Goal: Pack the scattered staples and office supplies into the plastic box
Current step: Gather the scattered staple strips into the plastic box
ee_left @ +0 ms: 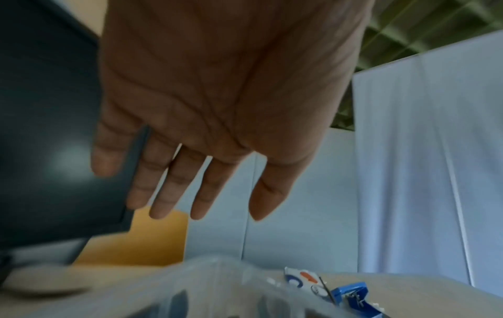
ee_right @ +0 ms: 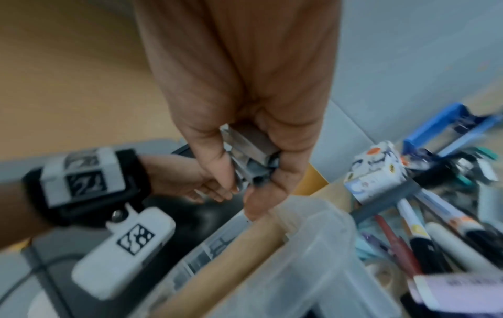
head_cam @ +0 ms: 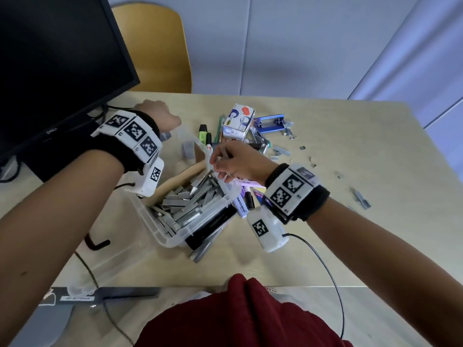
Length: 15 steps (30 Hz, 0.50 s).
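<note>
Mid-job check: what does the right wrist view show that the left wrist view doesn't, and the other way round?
Only the right wrist view: the right hand gripping a clump of staple strips above the plastic box, with pens beside the box. Only the left wrist view: the left hand from the palm side, fingers straight, holding nothing, in front of the monitor. Both: the box rim, the small carton and the blue stapler.

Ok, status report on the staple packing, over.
Left hand open, empty, above the box. Right hand grips staples at box rim. Loose staples remain on desk. Nothing blocking.
</note>
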{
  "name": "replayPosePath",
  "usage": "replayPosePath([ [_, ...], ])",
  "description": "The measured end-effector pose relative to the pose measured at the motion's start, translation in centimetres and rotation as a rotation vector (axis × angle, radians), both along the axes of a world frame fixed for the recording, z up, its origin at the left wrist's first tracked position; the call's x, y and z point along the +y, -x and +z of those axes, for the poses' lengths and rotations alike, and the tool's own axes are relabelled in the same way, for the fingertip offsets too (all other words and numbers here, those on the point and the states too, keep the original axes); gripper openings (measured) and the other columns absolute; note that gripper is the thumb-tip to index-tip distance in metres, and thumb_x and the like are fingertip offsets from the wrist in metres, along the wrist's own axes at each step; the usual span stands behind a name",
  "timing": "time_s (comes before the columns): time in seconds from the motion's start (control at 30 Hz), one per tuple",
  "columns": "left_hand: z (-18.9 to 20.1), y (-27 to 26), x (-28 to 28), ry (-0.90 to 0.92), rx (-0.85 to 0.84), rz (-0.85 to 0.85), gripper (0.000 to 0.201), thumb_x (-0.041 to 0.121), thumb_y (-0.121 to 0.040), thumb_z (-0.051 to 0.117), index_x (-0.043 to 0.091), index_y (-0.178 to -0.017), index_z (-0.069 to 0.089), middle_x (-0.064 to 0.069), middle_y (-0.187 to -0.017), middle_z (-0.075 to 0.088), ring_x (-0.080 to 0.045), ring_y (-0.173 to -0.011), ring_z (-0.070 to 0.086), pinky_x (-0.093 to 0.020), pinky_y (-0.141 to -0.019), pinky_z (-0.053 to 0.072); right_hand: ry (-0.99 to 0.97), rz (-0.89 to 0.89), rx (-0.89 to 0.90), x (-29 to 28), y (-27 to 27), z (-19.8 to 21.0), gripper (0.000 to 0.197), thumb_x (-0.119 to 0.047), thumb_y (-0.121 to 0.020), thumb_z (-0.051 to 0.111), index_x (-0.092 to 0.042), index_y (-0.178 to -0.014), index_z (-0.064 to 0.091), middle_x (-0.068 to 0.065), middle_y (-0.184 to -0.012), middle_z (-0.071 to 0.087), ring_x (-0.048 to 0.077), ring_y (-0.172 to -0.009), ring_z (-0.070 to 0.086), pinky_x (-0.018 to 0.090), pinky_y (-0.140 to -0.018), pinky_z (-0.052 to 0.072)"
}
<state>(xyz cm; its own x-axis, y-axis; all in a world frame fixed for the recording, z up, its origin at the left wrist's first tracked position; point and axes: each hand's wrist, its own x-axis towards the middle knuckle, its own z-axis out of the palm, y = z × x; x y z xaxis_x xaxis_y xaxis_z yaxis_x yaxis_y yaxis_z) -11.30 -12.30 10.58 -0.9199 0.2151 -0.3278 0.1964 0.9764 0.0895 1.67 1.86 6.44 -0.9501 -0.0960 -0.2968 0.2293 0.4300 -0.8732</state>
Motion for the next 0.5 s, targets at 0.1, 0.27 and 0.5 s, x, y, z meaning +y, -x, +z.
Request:
replayPosePath([
  [0.1,-1.3,0.9,-0.7,0.100,-0.092,-0.027,0.043,0.036,-0.095,0.042,0.001,-0.118,0.053,-0.022,-0.128,0.050,-0.033,-0.110,0.050,-0.031,-0.081,0.037,-0.246,0.117,0.132,-1.3,0.5,-0.4,0.014,0.004,-0.086,0.050,-0.007,-0.082,0.057,0.007,-0.079,0.059,0.010,-0.060,0.051,0.010,-0.050,0.043],
  [0.27,-3.0,1.0,-1.1,0.128,-0.108,-0.008,0.053,0.037,-0.095,0.040,0.002,-0.135,0.041,-0.020,-0.141,0.040,-0.033,-0.127,0.040,-0.033,-0.096,0.036,-0.446,0.215,0.203,-1.9,0.9,-0.8,0.018,0.001,-0.085,0.052,0.001,-0.101,0.061,-0.007,-0.082,0.052,0.011,-0.074,0.052,0.005,-0.053,0.035],
  [0.5,-3.0,0.6,-0.7,0.120,-0.071,-0.029,0.051,0.035,-0.094,0.041,0.001,-0.132,0.043,-0.023,-0.137,0.041,-0.036,-0.124,0.042,-0.033,-0.092,0.038,-0.364,0.182,0.187,-1.6,-0.1,-1.0,0.020,0.000,-0.086,0.055,-0.002,-0.104,0.061,0.009,-0.114,0.064,0.020,-0.107,0.059,0.028,-0.095,0.045],
])
